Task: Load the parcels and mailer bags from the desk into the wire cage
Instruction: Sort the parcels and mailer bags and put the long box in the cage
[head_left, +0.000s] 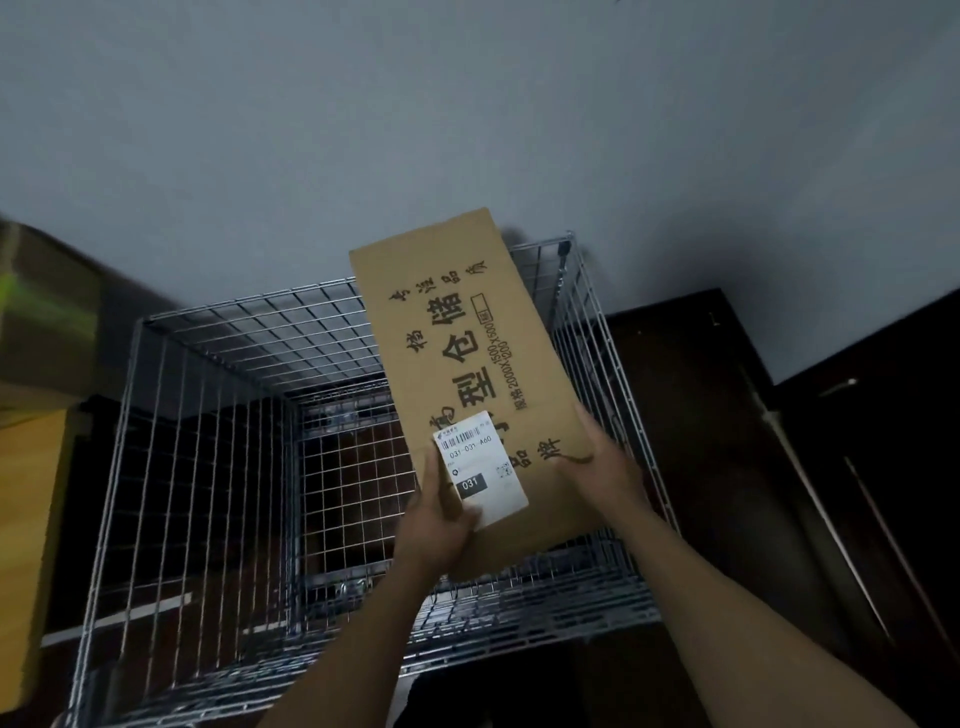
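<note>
The left grip (441, 514) and right grip (605, 462) clasp the near end of the long cardboard box (467, 338) from either side, holding it slanted over the open wire cage (244, 332), likely to slide it in lengthwise.

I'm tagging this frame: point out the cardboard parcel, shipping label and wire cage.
cardboard parcel (467, 332): head view, on its printed brown face.
shipping label (483, 460): head view, on its white middle.
wire cage (197, 467): head view, on its left mesh wall.
</note>
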